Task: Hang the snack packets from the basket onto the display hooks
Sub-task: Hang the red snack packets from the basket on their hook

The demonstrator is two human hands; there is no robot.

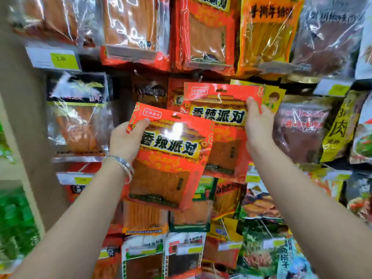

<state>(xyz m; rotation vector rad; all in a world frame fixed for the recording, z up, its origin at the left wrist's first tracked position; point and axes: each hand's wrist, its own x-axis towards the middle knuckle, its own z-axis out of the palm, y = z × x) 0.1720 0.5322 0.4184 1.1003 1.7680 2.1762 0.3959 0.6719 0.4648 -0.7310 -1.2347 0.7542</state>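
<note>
Nearest is the left hand, a silver metal bangle on its wrist. Its thumb is curled over the front of a flat red plastic snack packet with black lettering, pinching the upper left corner; the fingers behind are hidden. This packet's long axis runs bottom to top with the header leaning right, print facing the camera.

Just beyond and partly overlapped, the right hand pinches the right edge of a second, matching red snack packet, thumb in front. It stands almost upright, its hang hole uppermost, just below a thin metal display hook on the crowded wall of hanging packets.

The hole sits right of the hook tip and is steered from one edge only — the packet could twist, miss, or tear at the hole. The waiting packet, held by a corner, might slip or knock the rows below. The basket is out of view.
</note>
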